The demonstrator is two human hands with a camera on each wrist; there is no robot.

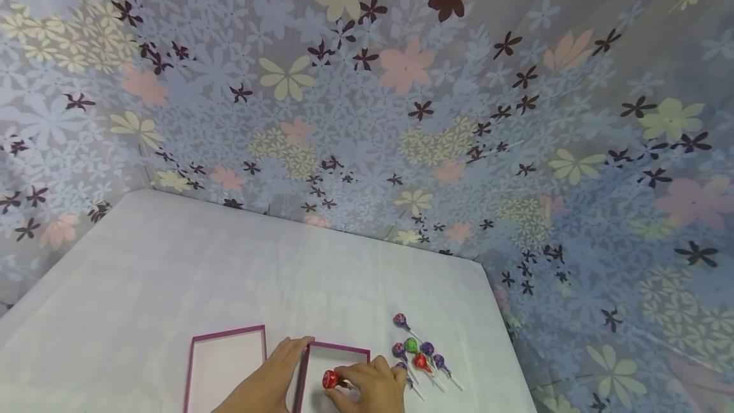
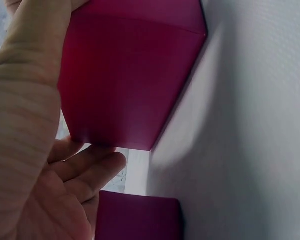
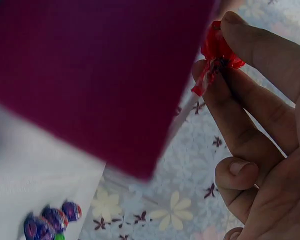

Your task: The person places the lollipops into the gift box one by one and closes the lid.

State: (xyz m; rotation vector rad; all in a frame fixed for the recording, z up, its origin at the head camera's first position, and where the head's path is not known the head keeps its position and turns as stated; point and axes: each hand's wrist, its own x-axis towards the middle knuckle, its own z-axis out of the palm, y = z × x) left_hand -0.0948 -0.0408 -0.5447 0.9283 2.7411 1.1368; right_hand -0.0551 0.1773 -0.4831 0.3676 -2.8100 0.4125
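Over the right-hand open box, white inside with a magenta rim, my right hand pinches a red-wrapped lollipop between thumb and fingers. In the right wrist view the lollipop shows its twisted wrapper, and its white stick runs partly behind the box's magenta wall. My left hand holds the same box at its left side, fingers at the far left corner. The left wrist view shows the fingers against the end of the magenta box.
A second open box with a magenta rim stands left of my left hand. Right of the boxes lie several lollipops, among them a green one, a red one and a purple one. The white table meets flower-patterned cloth behind.
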